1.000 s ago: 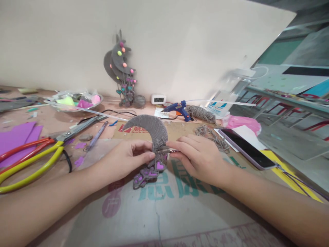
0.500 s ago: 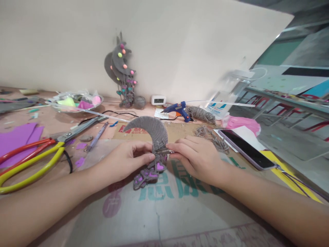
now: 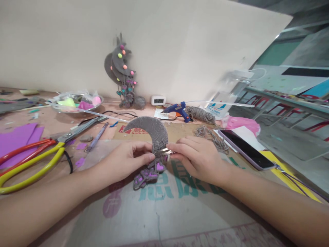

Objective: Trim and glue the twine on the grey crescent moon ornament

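Observation:
A crescent moon (image 3: 156, 128) wrapped in grey yarn rises from the cardboard in front of me. My left hand (image 3: 133, 157) pinches its lower end between thumb and fingers. Below hang several small yarn-edged hearts (image 3: 146, 175) with purple centres, bunched together on the cardboard. My right hand (image 3: 196, 156) is closed on a small silver metal tool that looks like nail clippers (image 3: 166, 151). The tool's tip lies against the yarn at the moon's lower right edge. Its rear part is hidden in my fingers.
Large scissors (image 3: 59, 142) with red and yellow handles lie at left by purple sheets (image 3: 19, 140). A blue glue gun (image 3: 180, 110), grey yarn (image 3: 202, 115) and a white clock (image 3: 158, 100) are behind. A phone (image 3: 246, 149) lies right. Finished moons (image 3: 119, 65) hang on the wall.
The silver tool in my right hand has turned slightly and now shows a brighter, forked-looking tip at the yarn. My left hand and the moon have stayed put.

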Tool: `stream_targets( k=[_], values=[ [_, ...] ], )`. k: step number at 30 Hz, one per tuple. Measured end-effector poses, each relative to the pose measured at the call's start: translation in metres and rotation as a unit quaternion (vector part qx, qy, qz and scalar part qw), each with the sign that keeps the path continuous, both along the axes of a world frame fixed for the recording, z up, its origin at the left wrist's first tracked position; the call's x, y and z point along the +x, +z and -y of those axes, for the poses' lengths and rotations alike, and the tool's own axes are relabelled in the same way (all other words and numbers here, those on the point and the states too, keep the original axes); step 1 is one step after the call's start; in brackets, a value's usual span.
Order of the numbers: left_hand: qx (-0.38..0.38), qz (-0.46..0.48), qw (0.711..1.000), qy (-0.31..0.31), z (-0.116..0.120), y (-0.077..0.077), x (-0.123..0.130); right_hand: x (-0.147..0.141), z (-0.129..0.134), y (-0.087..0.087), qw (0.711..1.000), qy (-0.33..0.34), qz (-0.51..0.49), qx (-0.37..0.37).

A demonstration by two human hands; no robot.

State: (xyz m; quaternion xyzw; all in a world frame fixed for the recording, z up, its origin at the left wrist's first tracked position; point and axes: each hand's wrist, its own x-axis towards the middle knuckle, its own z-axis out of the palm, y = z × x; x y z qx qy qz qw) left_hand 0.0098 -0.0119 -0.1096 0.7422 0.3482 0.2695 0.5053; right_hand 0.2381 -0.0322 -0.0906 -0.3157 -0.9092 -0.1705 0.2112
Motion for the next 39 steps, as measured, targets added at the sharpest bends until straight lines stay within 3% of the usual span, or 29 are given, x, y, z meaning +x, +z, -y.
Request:
stream_targets(
  k=[12, 31, 39],
  values=[
    [0.031, -0.032, 0.999, 0.004, 0.0006, 0.0003, -0.0003, -0.001, -0.0003, -0.0022, 1.0, -0.002, 0.017, 0.007],
    [-0.008, 0.031, 0.999, -0.008, 0.0012, 0.0009, 0.0031, 0.0025, -0.0019, -0.0002, 1.0, 0.011, 0.008, -0.011],
    [-0.001, 0.011, 1.0, 0.005, 0.0013, 0.0022, 0.0022, 0.0004, -0.0014, -0.0024, 1.0, -0.005, 0.009, 0.003]
  ],
)
